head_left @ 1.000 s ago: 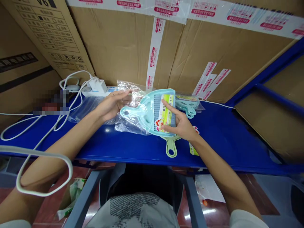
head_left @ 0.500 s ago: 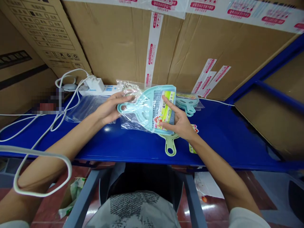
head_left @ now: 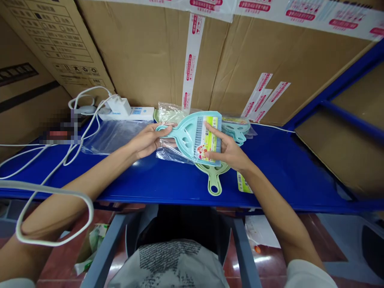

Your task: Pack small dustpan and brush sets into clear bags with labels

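A light blue dustpan [head_left: 186, 138] with a grey-bristled brush [head_left: 198, 130] nested in it hangs above the table between my hands. My left hand [head_left: 150, 140] is closed on the handle end. My right hand [head_left: 229, 150] grips the wide end, thumb and fingers over a yellow-green and white label card [head_left: 210, 138] on the brush. Crinkled clear plastic [head_left: 171, 155] shows behind and below the dustpan; whether it wraps the set I cannot tell. Under it lies a green dustpan [head_left: 214, 178], partly covered. Beside my right wrist lies another label card [head_left: 244, 184].
Another light blue set in clear plastic [head_left: 237, 130] lies behind my right hand. Flat clear bags [head_left: 115, 136] lie at left, before a white power strip [head_left: 144, 113] with looping cables. Large cardboard boxes [head_left: 144, 56] wall the back of the blue table [head_left: 279, 168].
My left hand has moved a little right with the handle, and the dustpan has tilted slightly. Less shiny plastic shows over its face. My right hand keeps its grip at the wide end.
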{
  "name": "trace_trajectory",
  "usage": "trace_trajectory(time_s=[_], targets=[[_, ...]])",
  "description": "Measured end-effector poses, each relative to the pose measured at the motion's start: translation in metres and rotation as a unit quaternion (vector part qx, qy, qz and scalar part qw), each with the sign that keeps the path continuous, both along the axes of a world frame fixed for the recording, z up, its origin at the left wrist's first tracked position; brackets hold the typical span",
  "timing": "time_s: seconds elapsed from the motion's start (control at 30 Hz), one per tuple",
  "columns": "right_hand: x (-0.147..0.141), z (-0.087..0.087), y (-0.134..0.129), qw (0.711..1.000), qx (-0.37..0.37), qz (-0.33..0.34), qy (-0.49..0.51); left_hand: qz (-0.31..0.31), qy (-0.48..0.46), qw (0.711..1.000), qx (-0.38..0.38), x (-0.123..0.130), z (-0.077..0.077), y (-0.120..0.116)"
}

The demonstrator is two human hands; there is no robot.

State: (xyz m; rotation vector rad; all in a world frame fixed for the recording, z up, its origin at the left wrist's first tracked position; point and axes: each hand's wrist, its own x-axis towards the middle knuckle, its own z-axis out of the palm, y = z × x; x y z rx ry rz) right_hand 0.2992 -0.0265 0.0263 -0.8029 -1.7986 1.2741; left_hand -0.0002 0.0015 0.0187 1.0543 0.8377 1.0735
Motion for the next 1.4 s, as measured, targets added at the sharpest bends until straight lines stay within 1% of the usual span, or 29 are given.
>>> trace_trajectory(time_s=[0.07,0.13,0.3,0.4,0.5,0.67,0.93,1.13,1.23,1.33,1.4], targets=[[-0.002,0.002,-0.001,1.000,-0.018,0.002,0.021,0.001,0.001,1.000,-0.005,0.002,-0.002,0.000],[-0.004,0.004,-0.002,0.999,-0.021,-0.016,0.037,0.000,-0.002,1.000,-0.009,0.003,-0.002,0.000],[-0.005,-0.001,0.002,0.989,-0.035,-0.124,0.078,0.002,-0.018,1.000,-0.012,0.003,-0.002,-0.001],[-0.001,-0.004,0.007,0.984,-0.034,-0.159,0.069,-0.006,-0.022,0.999,-0.024,0.003,-0.002,-0.001],[0.001,-0.005,0.008,0.986,-0.027,-0.154,0.062,-0.006,-0.033,0.999,-0.032,0.003,-0.001,-0.001],[0.001,-0.005,0.007,0.990,-0.044,-0.127,0.041,-0.003,-0.038,0.998,-0.044,0.005,0.000,-0.003],[0.004,0.000,0.005,0.995,-0.045,-0.094,-0.008,0.013,-0.036,0.998,-0.039,0.005,-0.001,-0.002],[0.007,-0.003,0.007,0.996,-0.025,-0.081,-0.043,-0.007,-0.043,0.999,-0.020,0.005,-0.004,-0.002],[0.007,-0.006,0.008,0.996,-0.005,-0.080,-0.045,0.000,-0.038,0.999,-0.017,0.005,-0.003,-0.003],[0.005,-0.008,0.008,0.994,0.040,-0.095,-0.047,0.012,-0.027,0.999,-0.027,0.007,-0.001,-0.005],[0.003,-0.009,0.007,0.992,0.054,-0.106,-0.050,0.020,-0.026,0.999,-0.030,0.008,0.000,-0.006]])
